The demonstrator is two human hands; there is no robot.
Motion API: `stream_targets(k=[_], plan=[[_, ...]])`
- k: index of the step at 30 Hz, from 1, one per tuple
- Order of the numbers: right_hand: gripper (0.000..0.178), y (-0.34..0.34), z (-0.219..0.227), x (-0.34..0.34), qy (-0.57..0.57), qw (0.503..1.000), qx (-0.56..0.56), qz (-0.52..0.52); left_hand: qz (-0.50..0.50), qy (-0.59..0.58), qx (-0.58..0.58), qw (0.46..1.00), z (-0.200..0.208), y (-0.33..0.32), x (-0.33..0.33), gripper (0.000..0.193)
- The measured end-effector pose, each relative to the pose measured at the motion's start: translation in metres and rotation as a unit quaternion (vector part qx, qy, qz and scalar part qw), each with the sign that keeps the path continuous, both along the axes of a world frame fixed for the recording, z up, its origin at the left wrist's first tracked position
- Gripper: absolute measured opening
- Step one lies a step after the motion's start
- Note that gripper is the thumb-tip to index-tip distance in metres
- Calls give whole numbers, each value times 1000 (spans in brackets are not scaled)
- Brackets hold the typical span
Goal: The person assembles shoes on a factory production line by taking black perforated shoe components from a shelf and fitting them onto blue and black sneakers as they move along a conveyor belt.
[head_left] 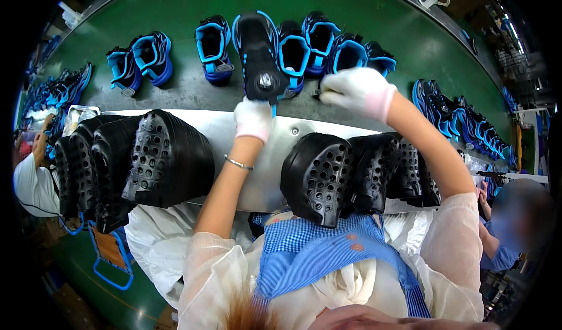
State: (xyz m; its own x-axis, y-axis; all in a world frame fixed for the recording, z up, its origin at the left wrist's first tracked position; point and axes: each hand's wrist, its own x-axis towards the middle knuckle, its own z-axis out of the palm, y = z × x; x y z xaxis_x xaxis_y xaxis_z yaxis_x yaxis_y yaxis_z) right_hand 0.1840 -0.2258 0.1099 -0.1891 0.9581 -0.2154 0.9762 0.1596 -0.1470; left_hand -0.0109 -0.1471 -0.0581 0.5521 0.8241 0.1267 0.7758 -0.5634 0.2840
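My left hand (253,120), in a white glove, is closed on the near end of a black sneaker (253,40) with bright blue edging. The sneaker's toe points away from me, and a shiny round disc shows on its dark near part. To the right, my right hand (356,93), also gloved, is slightly blurred. Its fingers are bunched together over the front of the bench; what they pinch, if anything, I cannot make out. Just beyond that hand stand several black and blue sneakers (321,37), openings up. One more sneaker (213,46) is left of the held one.
Stacks of black, dimpled, shoe-shaped pieces stand on the metal ledge (257,181), at left (170,160) and right (319,178). A sneaker pair (140,64) sits farther left on the green bench (175,2). More sneakers (459,113) line the right. Other people work at both sides.
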Motion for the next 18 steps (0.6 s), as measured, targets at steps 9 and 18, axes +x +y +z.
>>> stream_targets(k=[9,18], plan=[[24,-63,4,32,18,998,14,-63,-13,-46,84,995,-27,-6,-4,12],[26,-2,-38,39,34,986,145,-76,11,-81,33,996,-8,-10,4,17]])
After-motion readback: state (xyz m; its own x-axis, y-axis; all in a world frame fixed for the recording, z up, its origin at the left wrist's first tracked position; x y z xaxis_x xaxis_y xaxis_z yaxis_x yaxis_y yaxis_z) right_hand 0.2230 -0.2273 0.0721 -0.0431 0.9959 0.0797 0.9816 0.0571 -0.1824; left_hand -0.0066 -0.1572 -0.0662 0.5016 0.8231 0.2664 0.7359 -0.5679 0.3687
